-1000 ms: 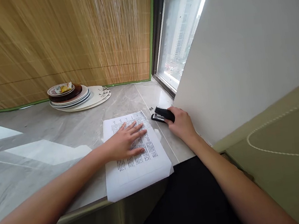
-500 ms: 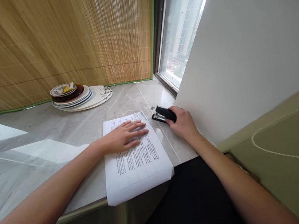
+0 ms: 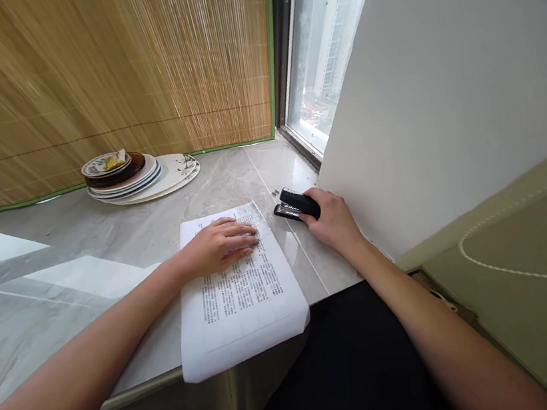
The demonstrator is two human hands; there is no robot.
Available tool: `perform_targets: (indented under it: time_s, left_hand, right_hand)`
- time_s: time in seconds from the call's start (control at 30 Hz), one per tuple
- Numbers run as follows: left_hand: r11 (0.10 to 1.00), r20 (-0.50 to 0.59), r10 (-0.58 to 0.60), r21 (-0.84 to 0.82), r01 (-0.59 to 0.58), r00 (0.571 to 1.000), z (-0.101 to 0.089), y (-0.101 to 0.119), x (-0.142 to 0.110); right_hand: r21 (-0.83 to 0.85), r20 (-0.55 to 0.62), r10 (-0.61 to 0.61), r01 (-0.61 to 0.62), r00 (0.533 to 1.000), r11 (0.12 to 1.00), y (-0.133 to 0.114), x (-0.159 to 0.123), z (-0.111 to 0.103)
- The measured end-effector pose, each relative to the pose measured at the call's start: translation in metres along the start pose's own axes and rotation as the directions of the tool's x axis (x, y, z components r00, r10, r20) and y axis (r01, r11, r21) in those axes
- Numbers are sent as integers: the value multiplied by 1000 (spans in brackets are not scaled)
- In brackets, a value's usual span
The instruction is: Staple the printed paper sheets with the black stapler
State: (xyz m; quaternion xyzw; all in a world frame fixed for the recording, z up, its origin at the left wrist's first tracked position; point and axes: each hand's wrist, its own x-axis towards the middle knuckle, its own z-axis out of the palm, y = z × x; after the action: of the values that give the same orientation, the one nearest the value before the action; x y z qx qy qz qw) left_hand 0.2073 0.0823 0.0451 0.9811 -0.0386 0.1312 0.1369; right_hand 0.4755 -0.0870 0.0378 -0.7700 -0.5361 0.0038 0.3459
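Note:
Printed sheets of paper (image 3: pixel 249 322) lie on the counter, their near end hanging over its front edge. My left hand (image 3: pixel 218 244) rests flat on the upper part of the paper, fingers stretched out and holding nothing. To the right of the sheets, my right hand (image 3: pixel 333 216) grips a black stapler (image 3: pixel 298 203) by its rear end. The stapler stays low at the counter surface, its jaw pointing left and apart from the paper. Small staple strips (image 3: pixel 275 193) lie just beyond the stapler's front end.
A stack of plates (image 3: pixel 123 174) with a small yellow packet (image 3: pixel 115 160) on top stands at the back left. Behind it hangs a bamboo blind (image 3: pixel 109 72). A window (image 3: pixel 319 58) and white wall (image 3: pixel 438 76) border the right side of the grey counter (image 3: pixel 122 245).
The paper has shifted slightly left beneath my left hand, and its fingers have drawn closer together. My right hand still holds the stapler in nearly the same place. The view has moved slightly.

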Motion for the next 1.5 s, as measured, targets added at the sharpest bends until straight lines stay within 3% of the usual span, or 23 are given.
perform_targets:
  time_s: [0.1, 0.37, 0.77, 1.03, 1.27, 1.5]
  left_hand:
    - [1000, -23, -4, 7, 4, 1000, 1, 1, 2]
    - [998, 106, -55, 40, 51, 993, 0, 4, 2]
    - [968, 294, -226, 172, 181, 929, 0, 4, 6]
    - [970, 221, -216, 156, 184, 951, 1, 0, 13]
    - [950, 74, -309, 61, 305, 948, 8, -4, 20]
    - [954, 142, -296, 87, 286, 944, 10, -2, 17]
  right_hand:
    - [3, 4, 7, -7, 1000, 1000, -1, 0, -1]
    - [-2, 8, 14, -14, 1000, 1000, -1, 0, -1]
    - [-25, 7, 10, -9, 1000, 1000, -2, 0, -1]
    - [-39, 8, 11, -11, 1000, 999, -2, 0, 0]
    - [-10, 13, 15, -15, 1000, 1000, -1, 0, -1]
    - [-16, 16, -1, 2, 1000, 1000, -2, 0, 0]
